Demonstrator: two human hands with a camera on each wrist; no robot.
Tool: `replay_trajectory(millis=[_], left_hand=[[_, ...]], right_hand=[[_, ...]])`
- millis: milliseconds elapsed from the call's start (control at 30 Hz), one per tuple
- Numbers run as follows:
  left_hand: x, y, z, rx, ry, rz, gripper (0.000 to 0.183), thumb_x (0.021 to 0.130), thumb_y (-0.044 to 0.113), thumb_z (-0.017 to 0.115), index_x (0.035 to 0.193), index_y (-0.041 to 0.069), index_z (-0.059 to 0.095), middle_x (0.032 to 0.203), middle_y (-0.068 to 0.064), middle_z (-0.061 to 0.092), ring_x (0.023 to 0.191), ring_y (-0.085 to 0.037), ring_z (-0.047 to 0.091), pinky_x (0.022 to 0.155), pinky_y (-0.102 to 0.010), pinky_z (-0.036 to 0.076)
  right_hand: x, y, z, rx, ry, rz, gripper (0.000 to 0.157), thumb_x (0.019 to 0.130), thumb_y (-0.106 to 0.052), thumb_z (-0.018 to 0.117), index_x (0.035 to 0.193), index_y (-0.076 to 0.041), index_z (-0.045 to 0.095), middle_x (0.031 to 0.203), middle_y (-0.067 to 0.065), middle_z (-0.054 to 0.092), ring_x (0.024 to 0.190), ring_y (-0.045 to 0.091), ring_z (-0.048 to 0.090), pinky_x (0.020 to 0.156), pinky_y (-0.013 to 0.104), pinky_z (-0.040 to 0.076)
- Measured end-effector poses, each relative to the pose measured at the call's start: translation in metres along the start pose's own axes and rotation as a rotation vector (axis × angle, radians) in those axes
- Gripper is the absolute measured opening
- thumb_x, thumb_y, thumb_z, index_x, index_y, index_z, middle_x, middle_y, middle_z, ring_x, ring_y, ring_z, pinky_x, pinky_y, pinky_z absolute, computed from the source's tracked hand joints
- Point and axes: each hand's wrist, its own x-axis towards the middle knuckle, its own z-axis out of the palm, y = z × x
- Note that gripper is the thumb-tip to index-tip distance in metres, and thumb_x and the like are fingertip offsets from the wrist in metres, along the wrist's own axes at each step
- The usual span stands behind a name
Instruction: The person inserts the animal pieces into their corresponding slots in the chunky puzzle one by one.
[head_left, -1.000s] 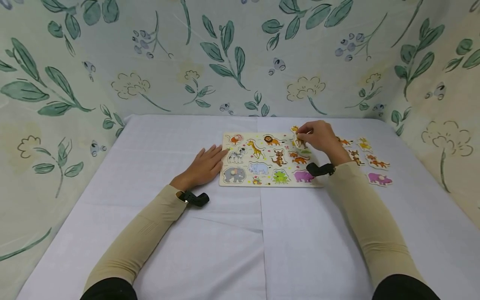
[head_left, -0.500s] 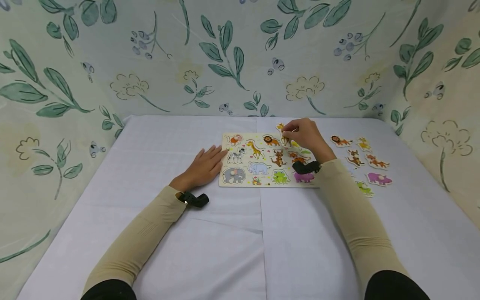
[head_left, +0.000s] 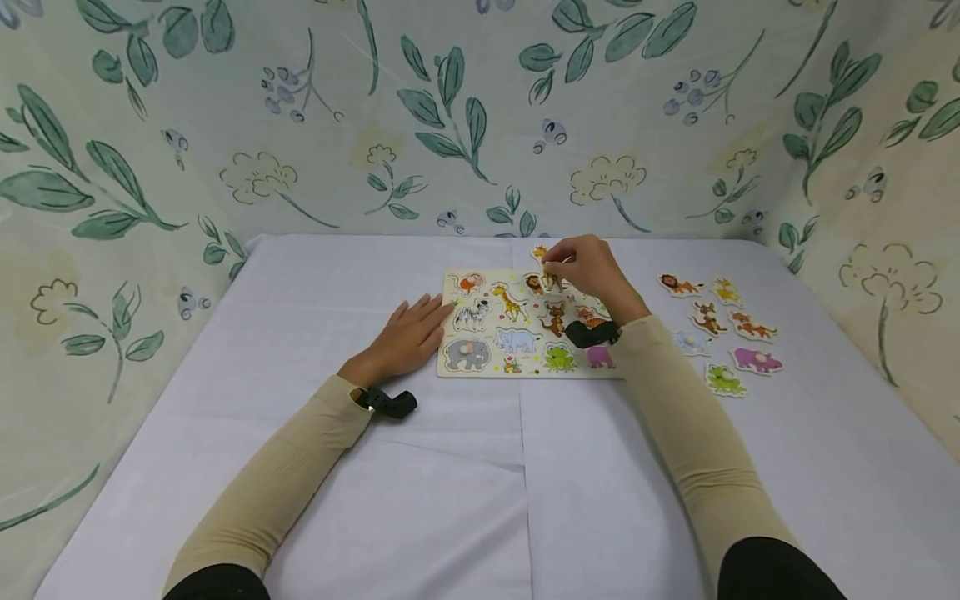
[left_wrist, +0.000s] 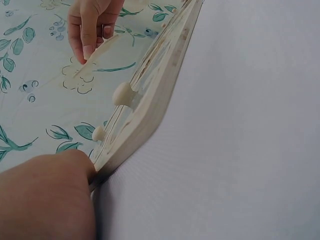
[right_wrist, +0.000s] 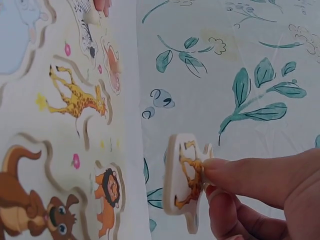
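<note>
Sweeping from the 2 o'clock side of the board [head_left: 491,372] toward 12, the right hand [head_left: 588,265] pinches the giraffe piece [head_left: 540,252], now by the lion picture [head_left: 533,284]; the giraffe recess [head_left: 512,304], at its 8 o'clock, is nearer but seemingly unfilled. The left hand's [head_left: 407,333] fingers lie extended at 9 o'clock.

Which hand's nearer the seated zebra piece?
Left. The left hand is just left of the zebra piece; the right hand is farther off to its right, pinching the giraffe piece.
</note>
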Motion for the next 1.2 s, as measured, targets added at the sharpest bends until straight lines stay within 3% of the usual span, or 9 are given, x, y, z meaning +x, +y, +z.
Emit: replay_trajectory(millis=[967,1200], left_hand=[[-0.001,0.002,-0.001,-0.004,-0.001,-0.010,0.052,0.105,0.032,0.031,0.154,0.019,0.026,0.160,-0.006,0.019,0.148,-0.026,0.009,0.117,-0.051,0.003],[-0.001,0.000,-0.001,-0.015,0.004,-0.013,0.051,0.104,0.031,0.032,0.154,0.019,0.027,0.160,-0.006,0.020,0.148,-0.026,0.010,0.117,-0.051,0.004]], right_hand=[[0.007,-0.019,0.022,0.034,-0.004,-0.063,0.014,0.091,-0.021,0.069,0.099,-0.011,0.074,0.095,0.004,0.069,0.079,0.020,0.062,0.066,0.036,0.051],[0.008,-0.020,0.024,0.032,-0.011,-0.041,0.014,0.091,-0.021,0.068,0.100,-0.012,0.074,0.096,0.004,0.069,0.080,0.020,0.061,0.067,0.035,0.051]])
